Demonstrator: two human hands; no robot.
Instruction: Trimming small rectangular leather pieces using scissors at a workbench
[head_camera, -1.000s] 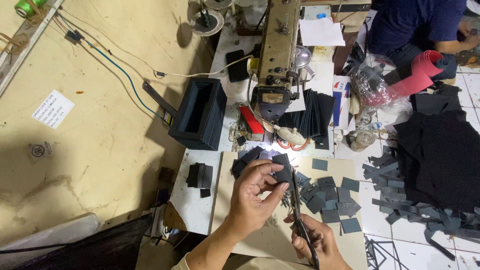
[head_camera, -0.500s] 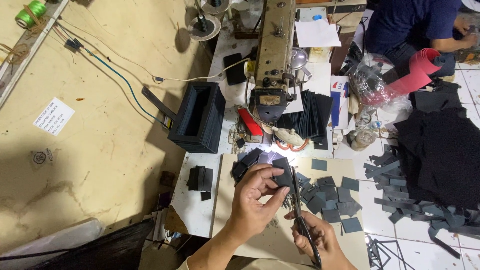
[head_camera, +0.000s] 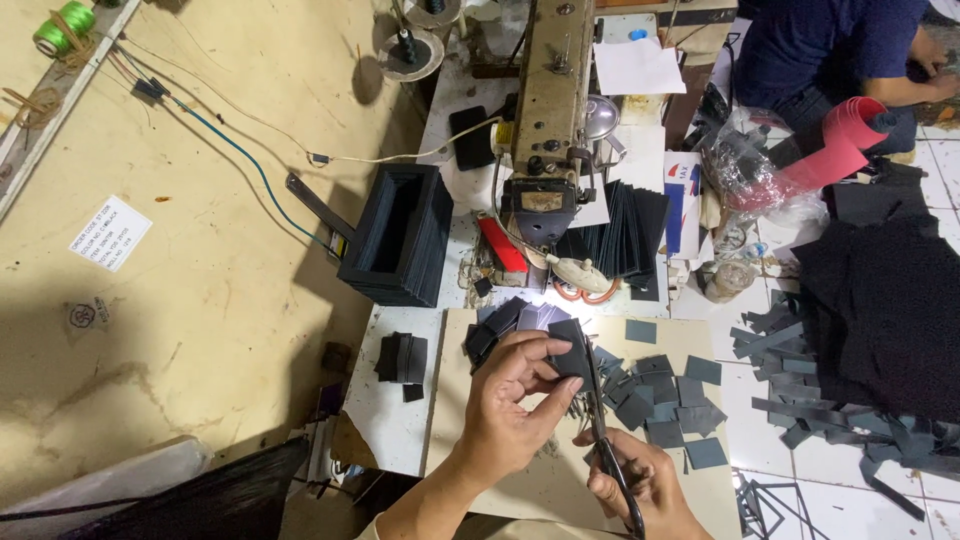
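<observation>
- left hand (head_camera: 512, 400) pinches a small dark square piece (head_camera: 568, 348) between thumb and fingertips, held up over the tan board (head_camera: 455, 420).
- right hand (head_camera: 645, 485), at five o'clock from the left, is closed around the handles of dark scissors (head_camera: 600, 420); their blades run up to the piece's right edge.
- cut dark squares (head_camera: 670, 400) lie scattered at three o'clock from the held piece, on the board.
- sewing machine (head_camera: 550, 120) stands at twelve o'clock, with an open black box (head_camera: 395, 235) at ten o'clock.
- another person (head_camera: 830, 50) sits at two o'clock, beside a red roll (head_camera: 840, 145).
</observation>
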